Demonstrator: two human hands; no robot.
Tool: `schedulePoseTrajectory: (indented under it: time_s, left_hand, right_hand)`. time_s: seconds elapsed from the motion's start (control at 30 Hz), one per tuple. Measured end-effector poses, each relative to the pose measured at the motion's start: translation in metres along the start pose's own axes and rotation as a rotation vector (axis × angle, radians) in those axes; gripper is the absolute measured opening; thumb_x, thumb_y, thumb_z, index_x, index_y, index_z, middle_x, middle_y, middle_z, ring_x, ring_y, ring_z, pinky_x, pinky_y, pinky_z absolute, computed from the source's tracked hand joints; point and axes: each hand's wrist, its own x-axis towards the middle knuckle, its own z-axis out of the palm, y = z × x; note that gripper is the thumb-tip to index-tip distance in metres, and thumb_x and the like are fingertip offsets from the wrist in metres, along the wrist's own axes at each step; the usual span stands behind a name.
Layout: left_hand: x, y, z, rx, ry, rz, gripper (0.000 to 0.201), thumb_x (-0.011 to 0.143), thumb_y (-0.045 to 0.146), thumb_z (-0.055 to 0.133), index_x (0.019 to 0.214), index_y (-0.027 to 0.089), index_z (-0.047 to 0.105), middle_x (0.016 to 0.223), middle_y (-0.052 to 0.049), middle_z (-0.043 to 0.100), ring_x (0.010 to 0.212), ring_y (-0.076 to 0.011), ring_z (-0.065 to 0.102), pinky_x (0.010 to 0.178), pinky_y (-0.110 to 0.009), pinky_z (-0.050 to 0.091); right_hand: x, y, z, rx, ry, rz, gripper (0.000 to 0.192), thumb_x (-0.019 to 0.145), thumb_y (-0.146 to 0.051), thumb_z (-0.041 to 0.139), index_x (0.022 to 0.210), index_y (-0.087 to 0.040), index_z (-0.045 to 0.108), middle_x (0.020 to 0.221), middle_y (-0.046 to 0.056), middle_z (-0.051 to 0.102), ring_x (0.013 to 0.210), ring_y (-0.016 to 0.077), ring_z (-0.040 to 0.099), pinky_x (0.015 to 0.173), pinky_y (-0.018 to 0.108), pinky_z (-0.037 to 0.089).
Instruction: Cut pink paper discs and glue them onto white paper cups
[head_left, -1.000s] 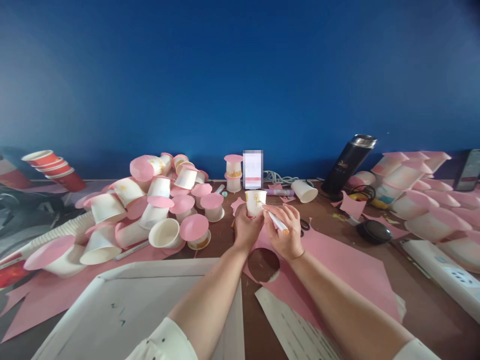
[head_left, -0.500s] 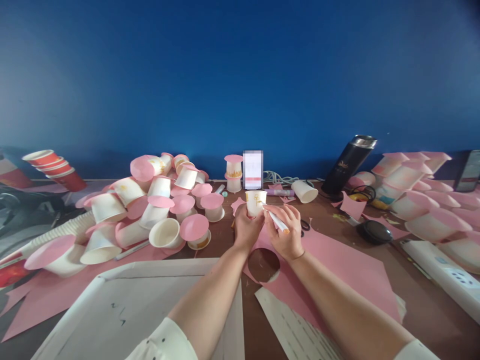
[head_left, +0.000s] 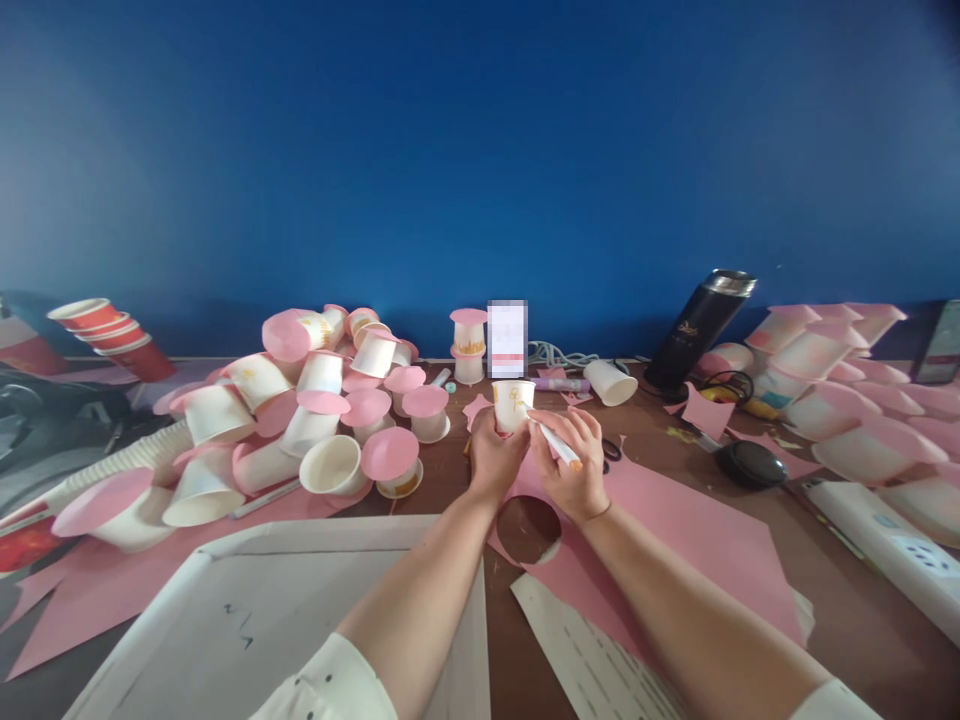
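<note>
Heaped pink-lidded cups (head_left: 322, 420) crowding my left, more lidded cups (head_left: 832, 370) and a black flask (head_left: 697, 325) right, open pink paper (head_left: 675, 530) near me, scissors (head_left: 609, 450) beside my right hand (head_left: 574, 465).

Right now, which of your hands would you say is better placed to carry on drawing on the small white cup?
Probably the right hand: it grips the marker, tip at the white cup. The left hand holds the cup.
</note>
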Motion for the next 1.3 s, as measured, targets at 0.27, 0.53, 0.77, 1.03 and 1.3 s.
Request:
schedulePoseTrajectory:
  time_s: [0.27, 0.53, 0.77, 1.03, 1.3]
  left_hand:
    - [-0.0015, 0.0041, -0.001, -0.035, -0.004, -0.03, 0.025, 0.07, 0.035, 0.07, 0.084, 0.014, 0.066, 0.081, -0.006, 0.066, 0.073, -0.0166, 0.059, 0.063, -0.025, 0.043]
    - [0.0002, 0.0063, -0.0017, -0.004, 0.007, -0.058, 0.017, 0.066, 0.025, 0.068, 0.077, 0.015, 0.06, 0.077, -0.005, 0.063, 0.07, -0.0159, 0.056, 0.06, -0.025, 0.041]
    - [-0.0011, 0.0076, -0.0027, 0.032, 0.016, -0.036, 0.017, 0.067, 0.027, 0.067, 0.078, 0.016, 0.06, 0.081, -0.005, 0.061, 0.073, -0.0174, 0.057, 0.063, -0.028, 0.042]
    - [-0.0011, 0.0043, -0.0022, 0.055, 0.02, 0.012, 0.017, 0.069, 0.027, 0.067, 0.08, 0.016, 0.059, 0.084, -0.006, 0.061, 0.08, -0.0192, 0.058, 0.071, -0.031, 0.044]
    - [-0.0022, 0.0006, -0.0007, 0.068, 0.031, 0.046, 0.018, 0.069, 0.026, 0.068, 0.082, 0.017, 0.059, 0.09, -0.007, 0.06, 0.088, -0.0205, 0.057, 0.078, -0.032, 0.044]
  right_hand:
    - [0.0011, -0.0017, -0.0012, 0.022, 0.012, 0.004, 0.019, 0.089, -0.016, 0.059, 0.106, -0.024, 0.063, 0.092, 0.001, 0.075, 0.083, 0.0179, 0.066, 0.097, 0.039, 0.041]
    - [-0.001, -0.0064, -0.0012, 0.057, -0.054, -0.021, 0.02, 0.09, -0.017, 0.057, 0.107, -0.025, 0.063, 0.095, 0.001, 0.075, 0.085, 0.0172, 0.066, 0.101, 0.04, 0.039]
    - [0.0003, -0.0063, -0.0008, 0.042, -0.049, -0.01, 0.018, 0.09, -0.017, 0.058, 0.106, -0.024, 0.064, 0.093, 0.001, 0.075, 0.083, 0.0169, 0.066, 0.1, 0.04, 0.039]
    - [0.0006, -0.0053, -0.0008, 0.031, -0.058, -0.009, 0.017, 0.091, -0.019, 0.057, 0.106, -0.024, 0.064, 0.091, 0.001, 0.074, 0.082, 0.0169, 0.066, 0.1, 0.04, 0.038]
    - [0.0003, -0.0067, -0.0013, 0.034, -0.062, -0.015, 0.018, 0.091, -0.018, 0.057, 0.107, -0.025, 0.063, 0.093, 0.001, 0.075, 0.083, 0.0171, 0.066, 0.1, 0.04, 0.038]
